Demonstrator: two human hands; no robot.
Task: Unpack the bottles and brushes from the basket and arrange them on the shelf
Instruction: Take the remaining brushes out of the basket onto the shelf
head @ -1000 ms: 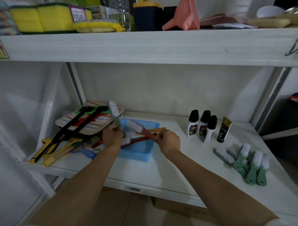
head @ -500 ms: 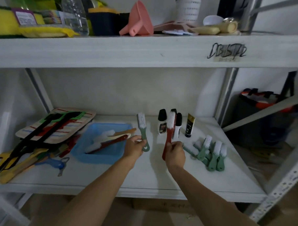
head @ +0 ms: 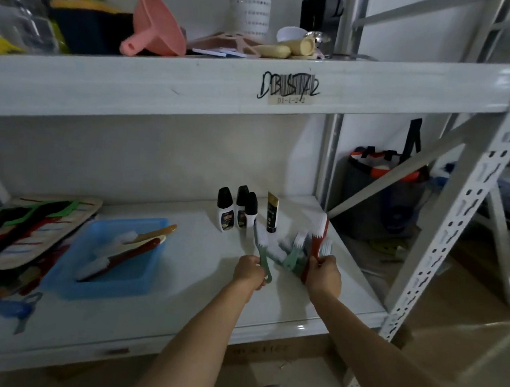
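Observation:
My left hand [head: 249,271] grips a green brush [head: 262,252] by its handle, bristles pointing up and away. My right hand [head: 324,274] grips a red brush [head: 317,240], its white bristles raised over the right end of the white shelf [head: 184,301]. Between my hands lies a pile of green brushes [head: 292,255]. Three white bottles with black caps [head: 235,211] and a black-and-gold tube [head: 272,212] stand just behind. The blue basket [head: 109,286] sits to the left and holds a few long-handled brushes [head: 122,253].
A striped board with dark and coloured tools [head: 27,227] lies at the shelf's left end. The upper shelf [head: 165,81] carries a pink funnel [head: 155,28] and other goods. A slanted metal brace [head: 463,220] and a dark bag [head: 382,193] are on the right.
Both hands lifted a brush each out of the basket and carried them right, to the pile of green brushes. The camera turned right with them.

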